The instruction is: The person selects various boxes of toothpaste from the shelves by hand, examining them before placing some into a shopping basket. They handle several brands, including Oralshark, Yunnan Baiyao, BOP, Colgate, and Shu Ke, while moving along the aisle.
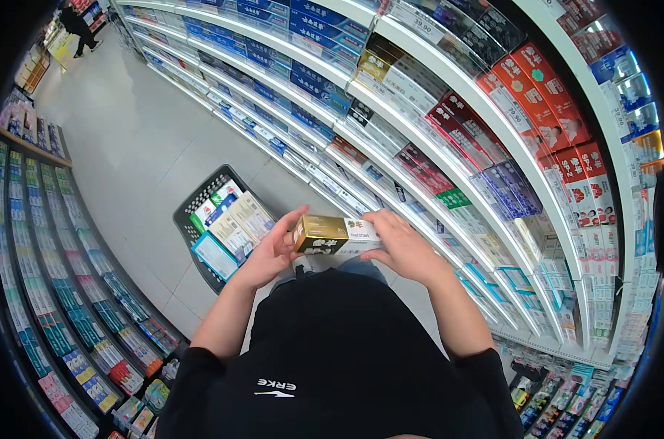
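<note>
From my remote seat I see both hands meeting just above the middle of the view, over the black top the person wears. The left hand (273,252) grips the gold end of a long gold and white box (336,235), thumb up along its near edge and fingers curled around the end. The right hand (401,249) clasps the white end, fingers wrapped over the top. The box lies roughly level between them, held clear of everything else, in front of the chest. At about nine o'clock from the box, just beside the left hand and down on the grey floor (134,139), stands a dark shopping basket (193,205) holding several flat cartons in white, green and blue. From twelve to four o'clock the white shelves (420,55) curve past, stacked with red, blue and white boxes and price tags along their edges. At eight o'clock a second rack (54,293) carries rows of green and blue packs. Far off at eleven o'clock another person (76,25) in dark clothes stands in the aisle.
</note>
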Tool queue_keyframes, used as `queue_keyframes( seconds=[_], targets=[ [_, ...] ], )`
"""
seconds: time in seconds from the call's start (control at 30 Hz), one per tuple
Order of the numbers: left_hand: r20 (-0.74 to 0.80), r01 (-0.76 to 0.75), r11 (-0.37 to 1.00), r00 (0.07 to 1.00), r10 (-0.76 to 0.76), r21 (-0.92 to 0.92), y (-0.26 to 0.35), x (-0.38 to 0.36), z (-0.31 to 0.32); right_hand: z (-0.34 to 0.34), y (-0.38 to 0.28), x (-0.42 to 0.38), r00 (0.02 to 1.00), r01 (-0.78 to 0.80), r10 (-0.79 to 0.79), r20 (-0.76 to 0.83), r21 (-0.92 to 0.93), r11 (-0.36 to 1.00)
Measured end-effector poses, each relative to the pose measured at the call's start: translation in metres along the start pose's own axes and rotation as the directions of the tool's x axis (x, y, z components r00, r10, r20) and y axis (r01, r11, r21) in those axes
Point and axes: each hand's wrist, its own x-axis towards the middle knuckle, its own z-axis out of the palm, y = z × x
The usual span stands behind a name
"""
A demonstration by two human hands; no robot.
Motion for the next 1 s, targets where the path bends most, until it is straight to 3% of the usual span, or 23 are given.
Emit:
queue_keyframes(
  seconds=[0.03,0.07,0.1,0.13,0.17,0.23,0.3,0.33,0.37,0.4,0.43,0.53,0.63,0.7,0.77,0.87,1.0],
  targets=[
    [-0.112,0.044,0.995,0.993,-0.034,0.094,-0.012,-0.007,-0.009,0.006,0.007,0.002,1.000,-0.008,0.008,-0.020,0.002,1.000],
    [-0.223,0.096,0.979,0.973,-0.054,0.181,-0.028,-0.014,-0.021,0.010,0.012,0.005,0.996,-0.030,0.043,-0.078,0.159,0.987],
    [-0.399,0.272,0.815,0.915,-0.055,0.512,-0.057,-0.023,-0.043,0.014,0.018,0.006,0.988,-0.042,0.087,-0.130,0.314,0.949],
    [-0.505,0.440,0.563,0.862,-0.045,0.700,-0.075,-0.034,-0.055,0.018,0.028,0.007,0.975,-0.045,0.140,-0.173,0.460,0.887],
    [-0.596,0.576,0.247,0.803,0.007,0.779,-0.091,-0.046,-0.063,0.027,0.046,0.008,0.966,0.010,0.171,-0.193,0.689,0.724],
    [-0.574,0.580,-0.022,0.811,0.109,0.815,-0.125,-0.075,-0.075,0.028,0.064,0.005,0.930,0.131,0.231,-0.285,0.845,0.518],
    [-0.607,0.610,-0.125,0.792,0.061,0.783,-0.133,-0.081,-0.079,0.025,0.071,0.002,0.904,0.256,0.279,-0.325,0.932,0.257],
    [-0.623,0.620,-0.176,0.781,0.040,0.765,-0.139,-0.083,-0.082,0.022,0.073,0.004,0.900,0.248,0.311,-0.305,0.946,0.208],
    [-0.460,0.525,-0.235,0.842,0.282,0.818,-0.156,-0.088,-0.095,0.021,0.075,0.008,0.897,0.239,0.342,-0.280,0.958,0.158],
    [-0.438,0.514,-0.249,0.846,0.304,0.821,-0.156,-0.090,-0.098,0.021,0.076,0.011,0.895,0.227,0.369,-0.250,0.968,0.107],
    [-0.419,0.509,-0.260,0.845,0.333,0.821,-0.157,-0.089,-0.101,0.024,0.074,0.021,0.860,0.212,0.423,-0.287,0.953,0.215],
    [-0.402,0.514,-0.275,0.836,0.374,0.812,-0.158,-0.090,-0.108,0.007,0.068,0.048,0.819,0.061,0.368,-0.440,0.704,0.707],
    [-0.430,0.541,-0.252,0.817,0.385,0.802,-0.150,-0.084,-0.121,-0.034,0.045,0.073,0.768,-0.043,0.186,-0.613,0.241,0.970],
    [-0.430,0.545,-0.253,0.814,0.391,0.800,-0.145,-0.082,-0.131,-0.052,0.044,0.093,0.728,-0.062,-0.019,-0.685,-0.093,0.994],
    [-0.443,0.555,-0.266,0.812,0.380,0.788,-0.137,-0.079,-0.142,-0.065,0.052,0.115,0.654,-0.038,-0.260,-0.711,-0.373,0.927],
    [-0.462,0.567,-0.254,0.805,0.372,0.784,-0.124,-0.071,-0.162,-0.080,0.065,0.144,0.602,-0.094,-0.409,-0.686,-0.569,0.817],
    [-0.516,0.592,-0.266,0.800,0.307,0.761,-0.104,-0.059,-0.191,-0.087,0.072,0.169,0.573,-0.227,-0.444,-0.689,-0.654,0.721]
  ],
)
